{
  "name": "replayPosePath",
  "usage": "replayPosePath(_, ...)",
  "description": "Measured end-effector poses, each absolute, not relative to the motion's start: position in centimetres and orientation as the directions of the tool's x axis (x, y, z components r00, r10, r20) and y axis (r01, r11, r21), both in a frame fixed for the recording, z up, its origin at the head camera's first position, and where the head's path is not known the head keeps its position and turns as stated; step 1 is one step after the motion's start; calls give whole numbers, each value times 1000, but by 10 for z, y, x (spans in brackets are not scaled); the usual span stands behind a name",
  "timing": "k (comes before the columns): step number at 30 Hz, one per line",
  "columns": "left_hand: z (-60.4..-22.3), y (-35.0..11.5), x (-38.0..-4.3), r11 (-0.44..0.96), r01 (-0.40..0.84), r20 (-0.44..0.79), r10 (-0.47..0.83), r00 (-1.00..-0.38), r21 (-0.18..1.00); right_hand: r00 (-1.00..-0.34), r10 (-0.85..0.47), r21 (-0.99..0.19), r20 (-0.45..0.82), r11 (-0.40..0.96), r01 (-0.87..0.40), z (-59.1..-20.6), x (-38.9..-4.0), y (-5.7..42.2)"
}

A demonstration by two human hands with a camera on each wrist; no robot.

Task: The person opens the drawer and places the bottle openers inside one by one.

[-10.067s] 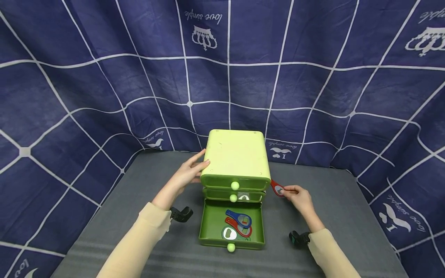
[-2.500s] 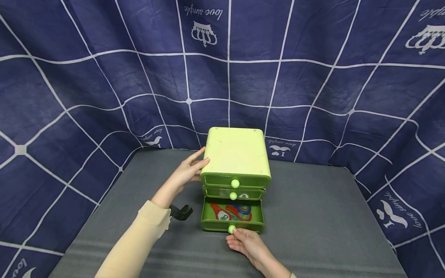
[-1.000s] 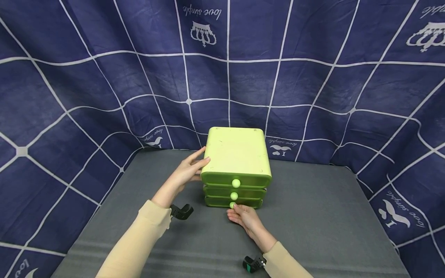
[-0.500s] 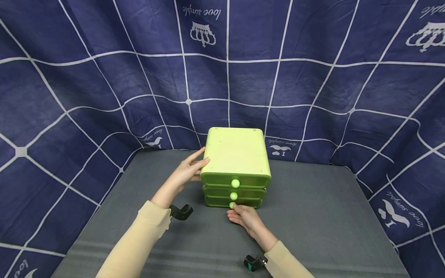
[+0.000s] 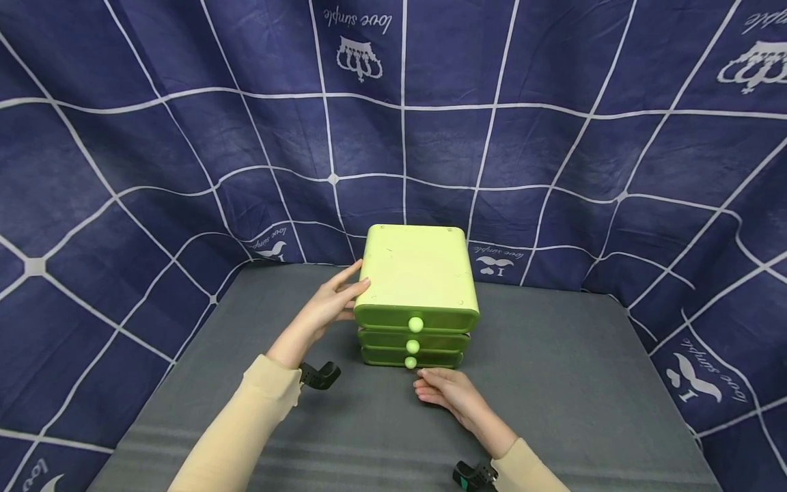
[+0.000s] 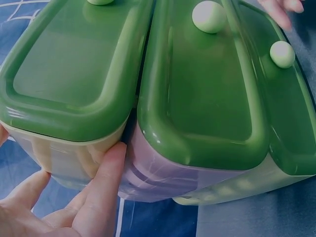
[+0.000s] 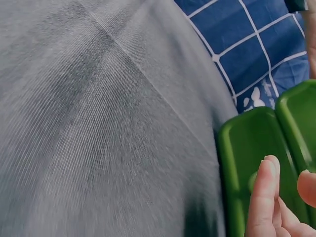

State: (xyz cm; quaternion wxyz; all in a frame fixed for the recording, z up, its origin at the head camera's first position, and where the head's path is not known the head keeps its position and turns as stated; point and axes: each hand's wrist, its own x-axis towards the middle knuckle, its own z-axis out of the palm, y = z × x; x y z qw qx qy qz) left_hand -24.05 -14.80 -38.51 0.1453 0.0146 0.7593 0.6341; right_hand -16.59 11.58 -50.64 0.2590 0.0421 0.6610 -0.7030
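Note:
A small drawer cabinet [image 5: 421,266] with a pale yellow-green top stands on the grey surface. Its top drawer [image 5: 384,318], middle drawer [image 5: 381,339] and bottom drawer [image 5: 382,357] are all pushed in, each with a round light-green knob. My left hand [image 5: 322,307] rests against the cabinet's left side, its fingers extended; the left wrist view shows the thumb [image 6: 111,165] touching the side wall. Just in front of the bottom knob [image 5: 410,363], and apart from it, my right hand [image 5: 451,395] holds nothing. Whatever lies inside the drawers is hidden.
Grey cloth [image 5: 572,383] covers the work surface around the cabinet. A dark blue curtain [image 5: 443,150] with white grid lines hangs behind and at both sides. Black wrist devices [image 5: 321,376] sit on both wrists.
Earlier the right hand held a red-handled magnifier-like item beside the cabinet, then pushed the bottom drawer in by its knob. Now it has let go, drawing back right. The left hand stays put.

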Motion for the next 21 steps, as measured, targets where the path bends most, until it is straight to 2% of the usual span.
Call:
replayPosePath(9, -383, -149, -238, 204, -161, -204, 210, -956, 966, -871, -335, -929, -358, 32, 369, -482, -158, 143)
replayPosePath(21, -379, -153, -238, 202, -176, -224, 251, -942, 964, -928, -251, -961, -276, 69, 268, -440, -171, 183)
